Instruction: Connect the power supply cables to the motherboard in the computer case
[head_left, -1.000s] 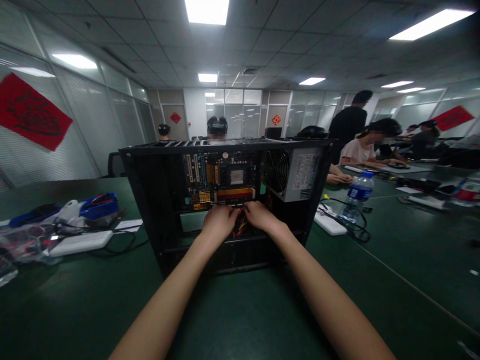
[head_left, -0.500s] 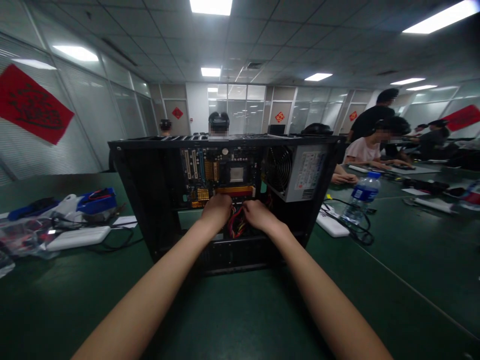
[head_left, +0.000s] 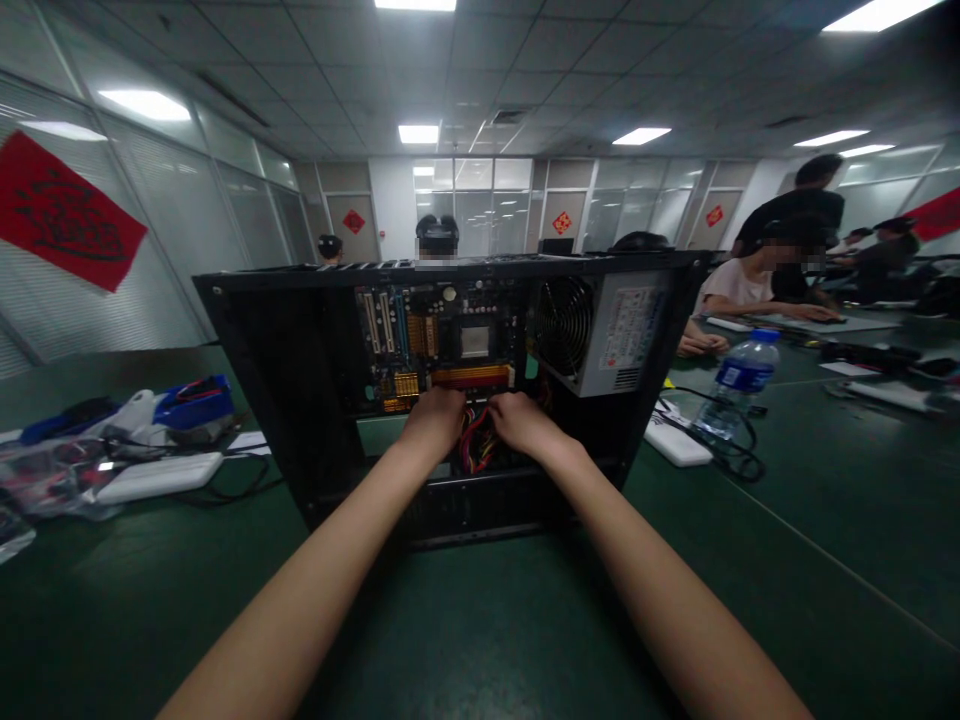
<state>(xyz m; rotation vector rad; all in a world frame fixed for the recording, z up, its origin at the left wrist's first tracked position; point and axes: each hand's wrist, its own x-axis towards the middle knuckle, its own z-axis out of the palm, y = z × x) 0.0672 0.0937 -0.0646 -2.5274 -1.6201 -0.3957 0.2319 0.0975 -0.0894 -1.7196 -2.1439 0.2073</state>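
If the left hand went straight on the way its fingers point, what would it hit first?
The left hand would probably meet the lower edge of the dark motherboard, by its red slot; depth is unclear.

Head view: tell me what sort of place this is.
Probably an office room used as a computer assembly workshop: glass partition walls, long green tables where other people sit working, and an open computer case with its motherboard exposed.
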